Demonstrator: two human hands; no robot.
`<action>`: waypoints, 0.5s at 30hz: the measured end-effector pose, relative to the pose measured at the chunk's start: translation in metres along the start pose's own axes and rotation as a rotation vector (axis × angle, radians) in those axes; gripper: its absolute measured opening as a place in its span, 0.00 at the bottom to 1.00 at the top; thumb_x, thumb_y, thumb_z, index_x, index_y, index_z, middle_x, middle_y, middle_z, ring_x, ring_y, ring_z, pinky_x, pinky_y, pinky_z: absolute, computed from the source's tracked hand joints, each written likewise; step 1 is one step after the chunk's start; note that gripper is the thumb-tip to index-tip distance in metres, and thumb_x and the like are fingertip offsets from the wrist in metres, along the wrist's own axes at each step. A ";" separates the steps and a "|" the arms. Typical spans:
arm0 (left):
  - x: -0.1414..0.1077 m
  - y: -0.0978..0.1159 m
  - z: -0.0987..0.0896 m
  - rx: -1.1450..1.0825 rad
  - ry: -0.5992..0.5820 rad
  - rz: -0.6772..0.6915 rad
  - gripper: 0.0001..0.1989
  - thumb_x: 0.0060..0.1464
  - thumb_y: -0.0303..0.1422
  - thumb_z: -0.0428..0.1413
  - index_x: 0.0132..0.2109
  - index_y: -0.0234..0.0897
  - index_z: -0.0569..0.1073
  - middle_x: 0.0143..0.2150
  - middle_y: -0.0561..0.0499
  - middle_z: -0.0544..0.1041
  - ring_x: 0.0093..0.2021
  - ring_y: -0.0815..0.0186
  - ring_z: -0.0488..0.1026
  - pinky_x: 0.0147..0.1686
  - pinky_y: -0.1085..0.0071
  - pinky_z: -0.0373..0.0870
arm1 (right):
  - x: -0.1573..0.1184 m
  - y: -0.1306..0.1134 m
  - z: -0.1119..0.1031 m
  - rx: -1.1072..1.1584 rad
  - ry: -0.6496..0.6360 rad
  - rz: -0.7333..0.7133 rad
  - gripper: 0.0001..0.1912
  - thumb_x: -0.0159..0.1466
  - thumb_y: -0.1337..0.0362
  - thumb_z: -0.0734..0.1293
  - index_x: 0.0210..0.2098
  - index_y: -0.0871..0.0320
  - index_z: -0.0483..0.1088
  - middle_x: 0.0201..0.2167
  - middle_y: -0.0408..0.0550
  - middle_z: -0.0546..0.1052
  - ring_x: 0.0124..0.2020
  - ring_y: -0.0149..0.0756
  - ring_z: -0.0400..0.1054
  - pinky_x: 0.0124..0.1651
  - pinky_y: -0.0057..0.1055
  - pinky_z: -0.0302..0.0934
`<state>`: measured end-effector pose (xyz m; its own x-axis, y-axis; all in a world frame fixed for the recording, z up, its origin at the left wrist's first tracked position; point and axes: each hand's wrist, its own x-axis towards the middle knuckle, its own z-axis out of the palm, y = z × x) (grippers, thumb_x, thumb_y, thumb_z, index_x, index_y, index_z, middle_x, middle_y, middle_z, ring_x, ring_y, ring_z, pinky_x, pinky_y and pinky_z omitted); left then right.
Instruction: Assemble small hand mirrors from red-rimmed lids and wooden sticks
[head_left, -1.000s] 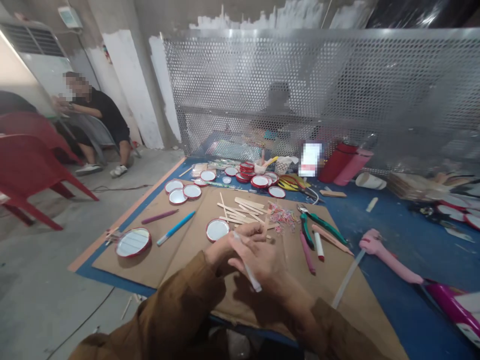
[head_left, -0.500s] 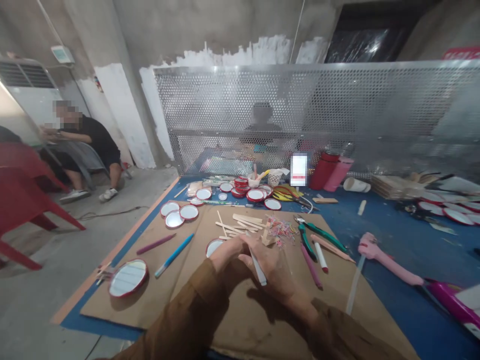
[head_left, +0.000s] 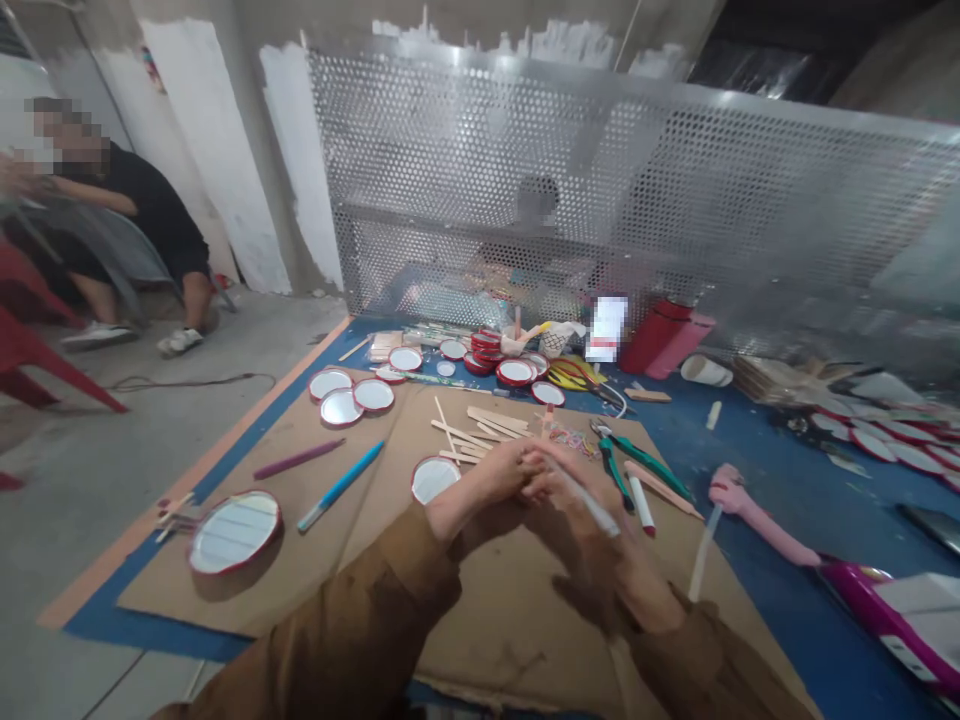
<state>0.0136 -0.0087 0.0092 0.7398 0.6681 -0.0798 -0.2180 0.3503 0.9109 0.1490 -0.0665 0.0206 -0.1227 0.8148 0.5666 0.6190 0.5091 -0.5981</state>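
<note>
My left hand [head_left: 491,485] is closed in front of me, its fingertips meeting my right hand. What it holds, if anything, is hidden. My right hand [head_left: 577,505] is blurred, with a white pen [head_left: 596,508] lying along it and slanting down toward the wrist. Just above the hands a tan tip [head_left: 549,412] sticks up; I cannot tell whether it is held. Beside my left wrist lies a round red-rimmed white disc [head_left: 435,480]. Flat wooden sticks [head_left: 480,432] and thin coloured scraps [head_left: 574,440] lie beyond my fingers on the cardboard [head_left: 525,640].
Green-handled pliers [head_left: 652,465] and a red-capped white marker [head_left: 641,500] lie right. A pink-nosed glue gun [head_left: 772,520] rests farther right. Left are a blue pen [head_left: 341,487], a purple pen [head_left: 300,458] and a large red-rimmed disc [head_left: 235,532]. A person [head_left: 142,210] sits at far left.
My right hand has moved right and turned, carrying the white pen. The hands have opened out from their overlap, with fingertips still together. The view has tilted down.
</note>
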 end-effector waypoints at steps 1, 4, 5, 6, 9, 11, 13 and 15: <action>0.003 0.000 -0.002 0.078 -0.015 -0.007 0.14 0.50 0.41 0.61 0.30 0.34 0.69 0.23 0.55 0.69 0.22 0.72 0.67 0.28 0.73 0.68 | 0.002 0.004 -0.004 0.079 0.109 0.072 0.16 0.67 0.57 0.59 0.47 0.55 0.73 0.33 0.47 0.79 0.34 0.38 0.74 0.40 0.35 0.67; 0.012 0.001 -0.007 0.234 -0.012 -0.006 0.13 0.51 0.37 0.61 0.27 0.33 0.68 0.21 0.58 0.68 0.20 0.75 0.65 0.25 0.76 0.65 | 0.009 0.017 -0.013 0.338 0.425 0.303 0.11 0.65 0.57 0.62 0.39 0.56 0.71 0.17 0.36 0.68 0.17 0.29 0.62 0.23 0.26 0.59; 0.013 0.000 -0.009 0.267 -0.009 -0.014 0.12 0.51 0.35 0.60 0.26 0.33 0.67 0.20 0.58 0.68 0.19 0.76 0.65 0.23 0.77 0.64 | 0.012 0.020 -0.015 0.413 0.482 0.358 0.09 0.63 0.57 0.64 0.36 0.56 0.69 0.16 0.35 0.67 0.15 0.27 0.60 0.20 0.25 0.56; 0.014 0.000 -0.011 0.296 -0.014 -0.032 0.12 0.52 0.33 0.59 0.25 0.33 0.67 0.19 0.59 0.68 0.18 0.76 0.65 0.22 0.78 0.63 | 0.013 0.023 -0.016 0.464 0.515 0.400 0.08 0.61 0.58 0.66 0.34 0.56 0.67 0.16 0.34 0.67 0.14 0.27 0.60 0.19 0.24 0.55; 0.015 -0.002 -0.015 0.377 -0.077 -0.149 0.10 0.53 0.30 0.56 0.25 0.33 0.68 0.18 0.56 0.71 0.17 0.71 0.70 0.20 0.76 0.66 | 0.010 0.029 -0.018 0.457 0.501 0.483 0.11 0.57 0.57 0.68 0.30 0.57 0.64 0.18 0.37 0.71 0.16 0.28 0.63 0.20 0.24 0.57; 0.014 -0.003 -0.018 0.423 -0.126 -0.236 0.08 0.52 0.29 0.55 0.26 0.32 0.69 0.19 0.54 0.73 0.19 0.68 0.73 0.21 0.73 0.70 | 0.002 0.028 -0.018 0.389 0.439 0.494 0.11 0.57 0.56 0.68 0.29 0.57 0.66 0.19 0.39 0.72 0.17 0.28 0.65 0.20 0.25 0.58; 0.013 -0.001 -0.020 0.470 -0.157 -0.294 0.07 0.52 0.28 0.55 0.27 0.31 0.71 0.20 0.52 0.75 0.21 0.67 0.75 0.22 0.73 0.72 | -0.008 0.025 -0.018 0.332 0.353 0.460 0.11 0.59 0.56 0.67 0.29 0.57 0.66 0.19 0.39 0.72 0.18 0.28 0.65 0.21 0.25 0.58; 0.011 0.001 -0.020 0.514 -0.180 -0.318 0.07 0.53 0.27 0.53 0.27 0.31 0.71 0.20 0.52 0.75 0.21 0.68 0.75 0.22 0.75 0.72 | -0.014 0.019 -0.016 0.279 0.289 0.405 0.12 0.62 0.56 0.66 0.28 0.57 0.67 0.18 0.39 0.71 0.18 0.28 0.64 0.22 0.25 0.57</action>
<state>0.0091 0.0121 0.0014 0.8233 0.4467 -0.3503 0.3312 0.1232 0.9355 0.1747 -0.0727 0.0098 0.3231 0.8712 0.3696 0.3394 0.2578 -0.9046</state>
